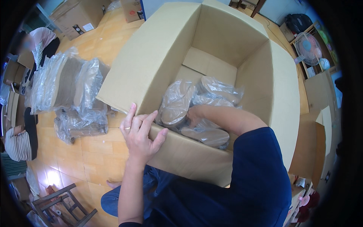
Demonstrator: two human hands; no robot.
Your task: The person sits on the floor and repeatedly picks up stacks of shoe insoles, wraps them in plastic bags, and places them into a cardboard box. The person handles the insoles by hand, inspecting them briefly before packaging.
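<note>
A large open cardboard box (pixel 252 81) stands tilted before me, its flaps folded outward. Inside lie several clear plastic bags of brown sole-shaped pieces: a bagged bundle (pixel 176 102) at the left wall, another bundle (pixel 217 89) farther in, and a third bundle (pixel 208 136) by the near wall. My right hand (pixel 194 115) reaches down between these bundles; its fingers are mostly hidden behind the plastic. My left hand (pixel 141 134), with a ring on one finger, rests on the box's near left corner, fingers spread and thumb stretched out.
Stacked bagged soles (pixel 70 85) lie on the wooden floor to the left. A low wooden stool frame (pixel 64 204) stands at lower left. Two people sit at the far left. Closed cartons (pixel 77 19) are at the back, a fan (pixel 308 49) and another open carton (pixel 310 147) at right.
</note>
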